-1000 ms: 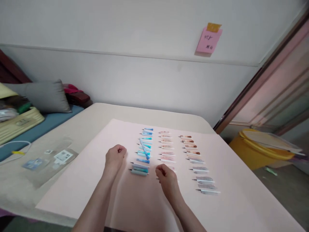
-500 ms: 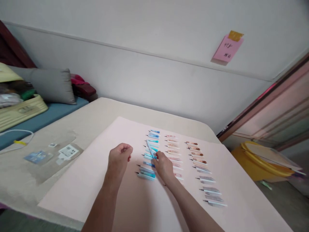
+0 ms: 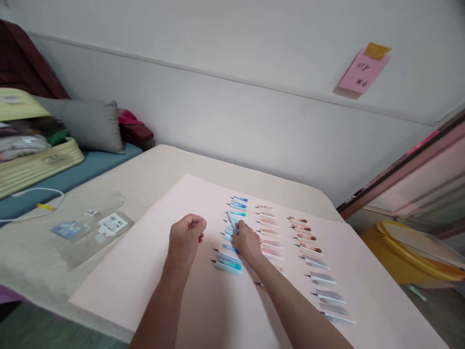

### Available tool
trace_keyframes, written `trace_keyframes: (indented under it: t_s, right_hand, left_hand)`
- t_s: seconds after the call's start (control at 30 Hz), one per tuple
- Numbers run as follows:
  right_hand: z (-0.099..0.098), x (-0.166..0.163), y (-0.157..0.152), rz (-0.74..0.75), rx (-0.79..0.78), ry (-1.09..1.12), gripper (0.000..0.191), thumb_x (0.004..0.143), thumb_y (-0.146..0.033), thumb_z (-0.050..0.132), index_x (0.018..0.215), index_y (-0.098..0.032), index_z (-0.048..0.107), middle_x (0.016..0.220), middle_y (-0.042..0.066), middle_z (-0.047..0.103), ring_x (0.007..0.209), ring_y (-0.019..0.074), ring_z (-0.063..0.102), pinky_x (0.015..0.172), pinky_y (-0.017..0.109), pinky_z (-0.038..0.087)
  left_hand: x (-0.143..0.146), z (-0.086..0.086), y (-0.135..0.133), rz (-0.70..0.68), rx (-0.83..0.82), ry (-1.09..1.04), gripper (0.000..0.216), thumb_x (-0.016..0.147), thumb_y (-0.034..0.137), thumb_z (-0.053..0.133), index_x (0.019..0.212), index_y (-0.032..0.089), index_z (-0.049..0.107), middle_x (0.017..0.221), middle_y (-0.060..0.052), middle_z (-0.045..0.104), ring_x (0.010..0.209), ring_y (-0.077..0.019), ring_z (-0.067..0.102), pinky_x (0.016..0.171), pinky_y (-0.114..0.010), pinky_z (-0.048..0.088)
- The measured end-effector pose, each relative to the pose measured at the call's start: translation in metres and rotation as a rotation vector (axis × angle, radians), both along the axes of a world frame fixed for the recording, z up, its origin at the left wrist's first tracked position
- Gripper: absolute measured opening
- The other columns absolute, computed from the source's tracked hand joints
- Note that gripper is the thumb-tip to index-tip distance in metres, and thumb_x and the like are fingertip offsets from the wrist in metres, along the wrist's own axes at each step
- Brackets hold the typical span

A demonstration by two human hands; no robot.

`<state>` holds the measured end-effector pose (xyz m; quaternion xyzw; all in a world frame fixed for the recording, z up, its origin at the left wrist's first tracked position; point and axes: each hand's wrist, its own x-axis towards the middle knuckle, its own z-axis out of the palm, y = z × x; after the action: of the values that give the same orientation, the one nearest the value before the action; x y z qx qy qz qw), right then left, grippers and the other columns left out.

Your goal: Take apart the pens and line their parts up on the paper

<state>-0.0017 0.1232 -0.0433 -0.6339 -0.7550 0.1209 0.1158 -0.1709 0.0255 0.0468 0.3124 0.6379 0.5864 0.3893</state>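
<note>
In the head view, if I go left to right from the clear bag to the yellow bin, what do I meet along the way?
Clear bag, left hand, blue pens, pink pens, brown and grey pens, yellow bin.

Hands: two counted, left hand (image 3: 186,231) and right hand (image 3: 248,241); one light-blue stick (image 3: 231,219) was noted at the latter's fingers. Three columns of slender items were counted: in the left column (image 3: 232,265), at least seven black tips were made out, part being covered; in the middle column (image 3: 269,232), no exact total could be obtained; in the right column (image 3: 315,261), eight black tips were counted, four by brown-ended pieces (image 3: 314,238), four by grey pieces (image 3: 332,296). Also tallied: one pink sheet (image 3: 119,281), one pink note (image 3: 363,72), one yellow tub (image 3: 388,252), one grey cushion (image 3: 96,126).
</note>
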Motion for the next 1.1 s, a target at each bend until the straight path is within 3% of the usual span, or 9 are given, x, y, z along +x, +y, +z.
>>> trace_keyframes:
  t_s: [0.1, 0.23, 0.33, 0.43, 0.6, 0.77, 0.9, 0.97, 1.1]
  right_hand:
    - [0.011, 0.006, -0.013, 0.023, 0.013, 0.114, 0.021, 0.076, -0.014, 0.045, 0.095, -0.02, 0.05, 0.08, 0.004, 0.061, 0.073, 0.0198, 0.056, 0.061, 0.027, 0.034]
    - [0.027, 0.02, -0.054, 0.082, -0.041, 0.34, 0.015, 0.078, -0.022, 0.047, 0.092, -0.02, 0.051, 0.066, -0.003, 0.053, 0.059, 0.013, 0.05, 0.054, 0.022, 0.035]
    - [0.042, 0.032, -0.093, 0.044, -0.364, 0.979, 0.023, 0.07, -0.029, 0.06, 0.09, -0.018, 0.056, 0.061, -0.004, 0.047, 0.05, 0.0107, 0.04, 0.045, 0.021, 0.028]
    - [0.058, 0.042, -0.122, -0.056, -0.507, 1.226, 0.029, 0.065, -0.028, 0.066, 0.091, -0.017, 0.062, 0.061, -0.003, 0.048, 0.049, 0.0091, 0.037, 0.044, 0.021, 0.022]
    - [0.071, 0.052, -0.136, -0.047, -0.612, 1.401, 0.023, 0.061, -0.021, 0.068, 0.083, -0.015, 0.065, 0.062, 0.0, 0.054, 0.056, 0.0107, 0.044, 0.051, 0.021, 0.03]
    - [0.057, 0.065, -0.133, -0.067, -0.809, 1.572, 0.028, 0.075, -0.042, 0.057, 0.082, -0.015, 0.06, 0.054, -0.002, 0.05, 0.042, 0.0087, 0.04, 0.042, 0.021, 0.03]
    - [0.047, 0.069, -0.136, -0.07, -1.043, 1.688, 0.031, 0.082, -0.048, 0.046, 0.079, -0.018, 0.054, 0.043, -0.008, 0.039, 0.03, 0.0043, 0.02, 0.032, 0.018, 0.016]
    - [0.046, 0.069, -0.139, -0.05, -1.019, 1.688, 0.028, 0.083, -0.045, 0.047, 0.076, -0.018, 0.052, 0.042, -0.01, 0.032, 0.031, 0.0033, 0.014, 0.032, 0.017, 0.012]
    - [0.044, 0.07, -0.143, -0.024, -0.741, 1.409, 0.031, 0.086, -0.045, 0.043, 0.071, -0.018, 0.049, 0.041, -0.009, 0.033, 0.031, 0.004, 0.018, 0.033, 0.019, 0.012]
  left_hand:
    - [0.001, 0.0, 0.0, -0.008, -0.001, -0.017, 0.015, 0.064, 0.031, 0.062, 0.062, 0.016, 0.06, 0.052, 0.001, 0.051, 0.05, -0.01, 0.046, 0.049, -0.022, 0.037]
    - [0.011, -0.002, 0.0, -0.057, -0.014, -0.097, 0.015, 0.063, 0.03, 0.063, 0.062, 0.016, 0.059, 0.053, 0.001, 0.052, 0.051, -0.0098, 0.047, 0.051, -0.022, 0.038]
    - [0.027, -0.011, -0.001, -0.053, -0.028, -0.248, 0.021, 0.062, 0.032, 0.065, 0.074, 0.016, 0.061, 0.071, -0.003, 0.062, 0.065, -0.0131, 0.056, 0.059, -0.024, 0.042]
    - [0.047, -0.023, -0.004, -0.127, -0.072, -0.466, 0.033, 0.065, 0.037, 0.065, 0.092, 0.018, 0.06, 0.092, -0.008, 0.065, 0.083, -0.0177, 0.06, 0.069, -0.028, 0.045]
    - [0.075, -0.028, -0.013, -0.455, -0.128, -0.709, 0.031, 0.07, 0.035, 0.064, 0.091, 0.012, 0.06, 0.091, -0.015, 0.066, 0.085, -0.0219, 0.062, 0.073, -0.032, 0.046]
    - [0.091, -0.026, -0.017, -0.536, -0.076, -0.767, 0.022, 0.072, 0.031, 0.063, 0.084, 0.012, 0.061, 0.087, -0.014, 0.066, 0.075, -0.0187, 0.062, 0.064, -0.028, 0.045]
    - [0.1, -0.028, -0.022, -0.565, -0.026, -0.713, 0.022, 0.073, 0.032, 0.063, 0.083, 0.013, 0.062, 0.084, -0.012, 0.067, 0.056, -0.012, 0.057, 0.058, -0.027, 0.042]
    - [0.103, -0.029, -0.024, -0.537, -0.021, -0.642, 0.022, 0.073, 0.033, 0.063, 0.081, 0.013, 0.062, 0.082, -0.011, 0.067, 0.054, -0.0121, 0.056, 0.059, -0.028, 0.043]
    - [0.111, -0.032, -0.027, -0.462, -0.02, -0.519, 0.019, 0.071, 0.031, 0.064, 0.074, 0.012, 0.062, 0.076, -0.01, 0.066, 0.065, -0.0156, 0.059, 0.066, -0.029, 0.045]
